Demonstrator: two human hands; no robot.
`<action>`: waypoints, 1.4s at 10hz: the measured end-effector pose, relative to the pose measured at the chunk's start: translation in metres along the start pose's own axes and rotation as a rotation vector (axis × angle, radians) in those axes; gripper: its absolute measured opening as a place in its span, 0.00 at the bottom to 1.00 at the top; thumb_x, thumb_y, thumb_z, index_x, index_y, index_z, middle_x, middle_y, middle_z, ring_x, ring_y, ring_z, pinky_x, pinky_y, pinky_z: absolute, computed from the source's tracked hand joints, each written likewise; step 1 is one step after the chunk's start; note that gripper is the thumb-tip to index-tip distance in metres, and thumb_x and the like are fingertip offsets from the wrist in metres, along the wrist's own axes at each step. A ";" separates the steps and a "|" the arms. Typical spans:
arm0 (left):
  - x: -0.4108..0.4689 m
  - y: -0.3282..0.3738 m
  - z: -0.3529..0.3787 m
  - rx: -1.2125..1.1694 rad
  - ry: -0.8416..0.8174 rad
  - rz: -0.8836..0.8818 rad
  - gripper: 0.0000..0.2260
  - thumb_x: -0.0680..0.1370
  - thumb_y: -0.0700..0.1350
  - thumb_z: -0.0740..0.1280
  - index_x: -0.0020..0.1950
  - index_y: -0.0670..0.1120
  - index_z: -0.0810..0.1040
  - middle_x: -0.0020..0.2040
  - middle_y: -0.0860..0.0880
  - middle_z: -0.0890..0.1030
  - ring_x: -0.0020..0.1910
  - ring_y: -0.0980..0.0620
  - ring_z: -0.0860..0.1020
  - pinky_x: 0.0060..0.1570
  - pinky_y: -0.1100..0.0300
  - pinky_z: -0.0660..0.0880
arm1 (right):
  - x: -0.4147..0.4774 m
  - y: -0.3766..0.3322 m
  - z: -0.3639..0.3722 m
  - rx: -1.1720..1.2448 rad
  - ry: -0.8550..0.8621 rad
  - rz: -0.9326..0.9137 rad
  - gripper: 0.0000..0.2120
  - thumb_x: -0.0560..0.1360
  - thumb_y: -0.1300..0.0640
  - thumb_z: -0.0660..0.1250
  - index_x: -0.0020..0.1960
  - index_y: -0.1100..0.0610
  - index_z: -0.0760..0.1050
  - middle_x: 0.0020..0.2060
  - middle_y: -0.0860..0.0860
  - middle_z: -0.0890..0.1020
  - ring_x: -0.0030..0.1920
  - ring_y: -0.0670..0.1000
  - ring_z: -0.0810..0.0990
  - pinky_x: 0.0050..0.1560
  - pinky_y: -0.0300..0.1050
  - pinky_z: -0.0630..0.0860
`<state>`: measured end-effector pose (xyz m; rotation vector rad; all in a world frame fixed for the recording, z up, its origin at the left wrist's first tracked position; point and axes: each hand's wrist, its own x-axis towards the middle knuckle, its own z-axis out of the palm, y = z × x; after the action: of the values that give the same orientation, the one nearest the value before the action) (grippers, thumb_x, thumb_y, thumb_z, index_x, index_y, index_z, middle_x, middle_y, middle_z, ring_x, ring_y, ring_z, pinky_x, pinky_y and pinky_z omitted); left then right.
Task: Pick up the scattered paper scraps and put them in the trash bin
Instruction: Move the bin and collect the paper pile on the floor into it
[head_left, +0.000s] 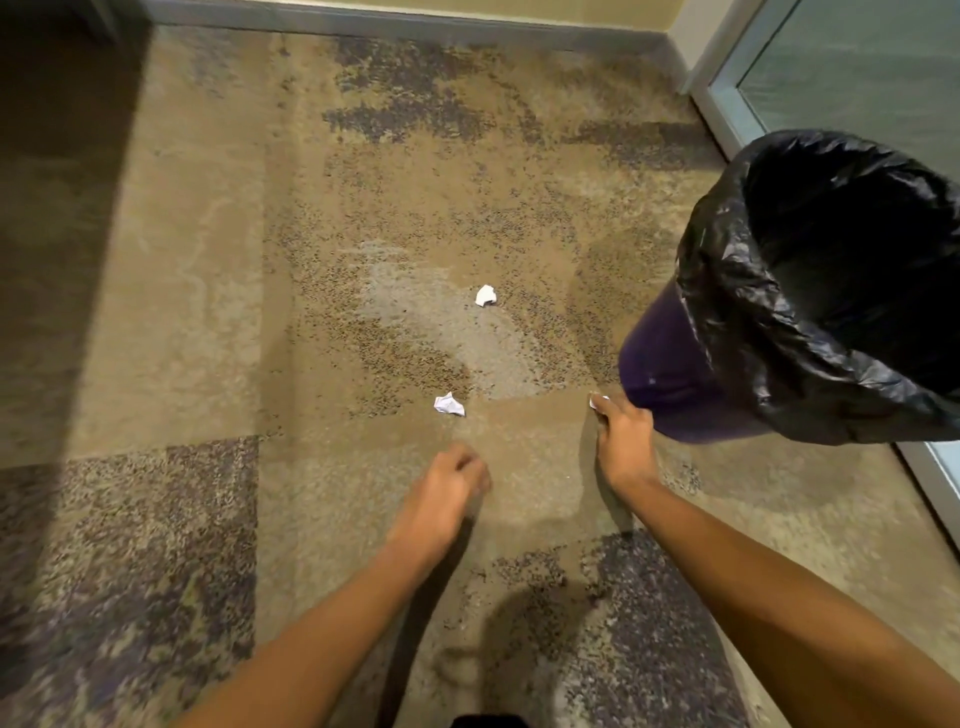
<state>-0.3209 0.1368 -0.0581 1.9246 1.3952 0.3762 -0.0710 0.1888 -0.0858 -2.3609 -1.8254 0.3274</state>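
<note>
Two crumpled white paper scraps lie on the carpet: one (486, 295) further out at the middle, one (449, 404) closer to me. My left hand (451, 480) hovers just below the nearer scrap, fingers curled, with nothing visible in it. At the foot of the bin, my right hand (623, 434) pinches a third small white scrap (597, 400) at its fingertips. The purple trash bin (670, 374) with a black bag liner (810, 291) stands at the right, its mouth open towards me.
Mottled tan and purple carpet covers the floor. A glass door or panel (857, 78) with a metal frame runs along the right behind the bin. A wall with a baseboard (415, 23) closes the far side. Dark shadow falls over the left.
</note>
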 end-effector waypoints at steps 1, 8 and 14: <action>0.029 -0.004 -0.029 0.001 0.186 -0.108 0.15 0.80 0.54 0.55 0.65 0.52 0.71 0.64 0.49 0.72 0.60 0.47 0.72 0.59 0.47 0.72 | 0.012 -0.025 -0.006 0.114 0.054 -0.098 0.10 0.72 0.68 0.67 0.52 0.61 0.81 0.48 0.58 0.81 0.49 0.58 0.78 0.49 0.43 0.69; 0.072 -0.046 -0.019 0.082 0.290 -0.171 0.04 0.72 0.39 0.71 0.46 0.44 0.78 0.44 0.49 0.79 0.44 0.50 0.74 0.38 0.63 0.65 | 0.144 -0.171 0.029 0.023 -0.213 -0.184 0.27 0.79 0.62 0.58 0.73 0.41 0.59 0.76 0.52 0.56 0.74 0.61 0.57 0.69 0.62 0.61; 0.063 -0.010 -0.050 -0.032 0.122 -0.454 0.03 0.74 0.34 0.69 0.45 0.41 0.79 0.38 0.50 0.79 0.33 0.57 0.74 0.28 0.68 0.71 | 0.019 -0.126 -0.005 0.008 -0.316 -0.070 0.09 0.75 0.66 0.67 0.51 0.57 0.82 0.45 0.51 0.85 0.40 0.46 0.81 0.41 0.35 0.75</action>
<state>-0.3344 0.2150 -0.0407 1.5189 1.8372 0.2956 -0.1834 0.2389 -0.0519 -2.3408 -2.0248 0.7339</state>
